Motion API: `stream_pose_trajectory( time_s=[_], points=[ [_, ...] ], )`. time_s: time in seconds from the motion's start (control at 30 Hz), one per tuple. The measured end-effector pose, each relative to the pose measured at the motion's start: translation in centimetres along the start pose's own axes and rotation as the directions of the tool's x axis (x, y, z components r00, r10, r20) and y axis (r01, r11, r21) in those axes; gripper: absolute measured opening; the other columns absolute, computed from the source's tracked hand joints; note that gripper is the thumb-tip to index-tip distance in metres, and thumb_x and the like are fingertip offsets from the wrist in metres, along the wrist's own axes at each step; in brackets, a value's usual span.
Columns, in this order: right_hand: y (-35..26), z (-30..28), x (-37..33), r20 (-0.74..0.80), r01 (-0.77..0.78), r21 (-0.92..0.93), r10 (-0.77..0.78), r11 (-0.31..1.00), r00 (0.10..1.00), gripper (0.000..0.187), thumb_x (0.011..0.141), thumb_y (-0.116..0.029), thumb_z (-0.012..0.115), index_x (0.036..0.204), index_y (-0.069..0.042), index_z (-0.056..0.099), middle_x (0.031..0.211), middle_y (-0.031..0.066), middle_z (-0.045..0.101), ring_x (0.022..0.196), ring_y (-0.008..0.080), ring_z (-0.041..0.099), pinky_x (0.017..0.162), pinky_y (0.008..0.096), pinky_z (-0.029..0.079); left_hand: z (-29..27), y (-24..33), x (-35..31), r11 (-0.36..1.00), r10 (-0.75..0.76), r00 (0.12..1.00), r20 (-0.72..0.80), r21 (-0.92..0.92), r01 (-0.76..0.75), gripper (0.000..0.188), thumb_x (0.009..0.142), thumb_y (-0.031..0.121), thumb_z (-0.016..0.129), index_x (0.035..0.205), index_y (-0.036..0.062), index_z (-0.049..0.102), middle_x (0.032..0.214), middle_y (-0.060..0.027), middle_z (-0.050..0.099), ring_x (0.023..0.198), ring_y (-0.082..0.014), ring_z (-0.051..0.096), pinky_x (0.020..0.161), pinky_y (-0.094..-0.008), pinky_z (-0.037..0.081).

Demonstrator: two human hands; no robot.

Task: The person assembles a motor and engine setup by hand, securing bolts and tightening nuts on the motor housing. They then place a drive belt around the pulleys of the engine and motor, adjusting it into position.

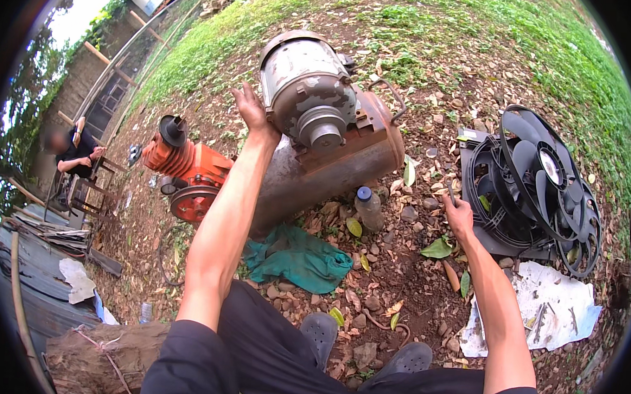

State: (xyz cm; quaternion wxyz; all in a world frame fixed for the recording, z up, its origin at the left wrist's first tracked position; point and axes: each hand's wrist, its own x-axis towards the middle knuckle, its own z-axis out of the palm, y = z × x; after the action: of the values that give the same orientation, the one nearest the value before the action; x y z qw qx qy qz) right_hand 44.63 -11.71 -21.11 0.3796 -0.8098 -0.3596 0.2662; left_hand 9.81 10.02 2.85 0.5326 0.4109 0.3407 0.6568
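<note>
A grey electric motor [301, 80] with worn paint and a stepped pulley sits on top of a rusty cylindrical tank [330, 180]. My left hand [254, 112] lies against the motor's left side, fingers stretched out and holding nothing. At the tank's left end stands an orange compressor pump [196, 165] with a red pulley wheel, partly behind my left forearm. Out to the right, above the ground, my right hand [460, 214] is closed round a thin dark rod-like piece [452, 196]; its kind is too small to tell.
Black radiator fans [542, 165] lie at the right, beside a white sheet [554, 302] bearing small metal pieces. A blue-capped bottle [368, 212] and a green cloth [295, 258] are before the tank. A log [108, 357] lies lower left; a person [78, 151] sits far left.
</note>
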Motion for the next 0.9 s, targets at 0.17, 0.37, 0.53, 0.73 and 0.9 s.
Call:
stream_pose_trajectory(
  time_s=[0.17,0.37,0.53,0.73,0.9],
  points=[
    [-0.5,-0.3,-0.7,0.102,-0.009,-0.028,0.012,1.000,0.995,0.051,0.084,-0.052,0.061,0.080,-0.001,0.069,0.062,0.0099,0.063,0.063,0.0212,0.061,0.065,0.0365,0.046,-4.8,2.1,3.4,0.977,0.151,0.987,-0.057,0.160,-0.140,0.084,0.092,0.070,0.012,0.153,0.0134,0.011,0.160,-0.0139,-0.004,0.147,-0.0299,-0.007,0.117,-0.0504,0.000],
    [1.1,-2.1,-1.7,0.105,0.002,-0.097,0.008,0.995,0.994,0.051,0.083,-0.051,0.062,0.079,-0.002,0.070,0.065,0.0113,0.065,0.066,0.0207,0.064,0.065,0.0363,0.047,-3.2,0.8,4.5,0.988,0.156,0.988,0.013,-0.001,-0.156,0.084,0.092,0.070,0.020,0.153,0.0120,0.014,0.159,-0.0170,0.004,0.147,-0.0311,0.005,0.117,-0.0515,0.013],
    [4.8,-4.1,-1.3,0.072,0.204,-0.163,-0.195,0.965,0.978,0.059,0.085,-0.053,0.059,0.074,0.005,0.062,0.066,0.0262,0.056,0.058,0.0348,0.053,0.062,0.0440,0.044,-2.0,-0.3,3.6,0.991,0.116,0.992,0.052,0.058,-0.119,0.082,0.094,0.068,0.021,0.151,0.0100,0.020,0.150,-0.0175,0.032,0.133,-0.0350,0.040,0.110,-0.0539,0.032],
    [5.2,-7.9,-2.8,0.237,0.014,-0.154,0.023,0.988,0.971,0.038,0.084,-0.032,0.053,0.092,0.002,0.066,0.072,0.0176,0.065,0.068,0.0283,0.065,0.068,0.0395,0.050,-2.0,-0.5,0.8,1.000,0.007,0.997,-0.080,-0.019,-0.009,0.085,0.093,0.065,0.008,0.140,0.0024,0.041,0.136,-0.0180,0.051,0.126,-0.0354,0.047,0.109,-0.0497,0.035],
    [10.1,-12.9,-3.6,0.147,-0.041,-0.399,0.108,0.916,0.983,0.043,0.084,-0.032,0.050,0.105,0.002,0.065,0.098,0.0272,0.066,0.099,0.0393,0.064,0.088,0.0431,0.049,0.1,-2.9,-5.2,0.850,0.227,0.957,-0.178,0.516,-0.106,0.060,0.098,0.046,0.028,0.123,-0.0012,0.054,0.123,-0.0169,0.058,0.116,-0.0315,0.053,0.100,-0.0454,0.038]
  ],
)
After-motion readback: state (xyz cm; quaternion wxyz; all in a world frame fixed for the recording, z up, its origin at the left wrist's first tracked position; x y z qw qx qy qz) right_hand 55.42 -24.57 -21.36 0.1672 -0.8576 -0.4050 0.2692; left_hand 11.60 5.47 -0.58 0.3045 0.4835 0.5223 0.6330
